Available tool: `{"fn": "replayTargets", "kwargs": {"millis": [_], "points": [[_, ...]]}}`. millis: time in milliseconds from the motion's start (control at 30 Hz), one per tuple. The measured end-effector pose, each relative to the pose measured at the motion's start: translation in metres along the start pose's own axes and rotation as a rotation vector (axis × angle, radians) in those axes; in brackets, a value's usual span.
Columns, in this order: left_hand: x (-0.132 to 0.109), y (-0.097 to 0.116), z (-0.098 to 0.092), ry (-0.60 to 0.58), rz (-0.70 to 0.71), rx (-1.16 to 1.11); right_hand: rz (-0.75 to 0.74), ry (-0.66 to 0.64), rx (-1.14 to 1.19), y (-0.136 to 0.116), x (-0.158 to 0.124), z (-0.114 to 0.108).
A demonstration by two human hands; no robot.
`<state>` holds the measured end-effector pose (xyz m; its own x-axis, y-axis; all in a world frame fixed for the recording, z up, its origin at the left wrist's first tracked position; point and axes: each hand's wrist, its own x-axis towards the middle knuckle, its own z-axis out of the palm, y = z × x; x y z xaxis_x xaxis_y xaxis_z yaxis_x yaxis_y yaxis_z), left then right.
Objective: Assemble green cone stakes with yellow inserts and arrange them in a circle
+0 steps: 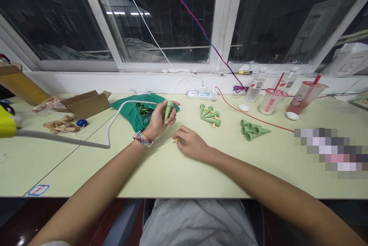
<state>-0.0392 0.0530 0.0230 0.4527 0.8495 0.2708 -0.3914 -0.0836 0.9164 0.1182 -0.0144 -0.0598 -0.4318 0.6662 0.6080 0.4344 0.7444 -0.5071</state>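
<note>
**Left hand (pixel 157 121) grips a green plastic cone (pixel 168 112) nearly upright, tip down.**

The left fingers are closed around the cone above the pale green desktop (pixel 178 177). Its long axis leans slightly, with the wide end up and to the right and the narrow tip pointing down and to the left, toward the desktop. The right hand (pixel 192 144) rests on the desktop with its fingers loosely curled, right at a small yellow plastic piece (pixel 175 140); whether it has hold of that piece cannot be told. Just behind the left hand lies a green plastic bag (pixel 129 112). Farther right lie a group of green plastic spikes (pixel 209 117) and a pile of green cones (pixel 253 130), their tips pointing right. Beyond them, a white power strip (pixel 201 95) and plastic cups (pixel 304 96) stand beneath the window (pixel 287 16).
</note>
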Motion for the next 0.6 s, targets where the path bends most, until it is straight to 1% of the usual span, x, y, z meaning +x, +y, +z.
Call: {"fn": "replayTargets", "kwargs": {"millis": [100,167,233,300,367,433,500,600], "points": [[-0.001,-0.013,0.003,-0.013,-0.059,0.025,0.108,0.136,0.108,0.002,-0.019,-0.025],[-0.003,-0.024,0.007,-0.004,-0.081,0.082,0.204,0.242,0.180,0.004,-0.024,-0.038],[-0.007,-0.035,0.014,-0.003,-0.082,0.180,0.300,0.326,0.283,0.005,-0.025,-0.046],[-0.013,-0.044,0.022,-0.005,-0.058,0.311,0.371,0.376,0.402,0.004,-0.022,-0.048],[-0.020,-0.050,0.030,0.004,0.017,0.478,0.408,0.395,0.504,0.001,-0.018,-0.046],[-0.029,-0.053,0.035,0.009,0.150,0.691,0.432,0.403,0.575,-0.003,-0.015,-0.044],[-0.035,-0.052,0.037,-0.025,0.229,0.922,0.461,0.411,0.627,-0.007,-0.013,-0.044],[-0.037,-0.048,0.033,-0.102,0.334,1.231,0.494,0.426,0.678,-0.011,-0.013,-0.048]]}}
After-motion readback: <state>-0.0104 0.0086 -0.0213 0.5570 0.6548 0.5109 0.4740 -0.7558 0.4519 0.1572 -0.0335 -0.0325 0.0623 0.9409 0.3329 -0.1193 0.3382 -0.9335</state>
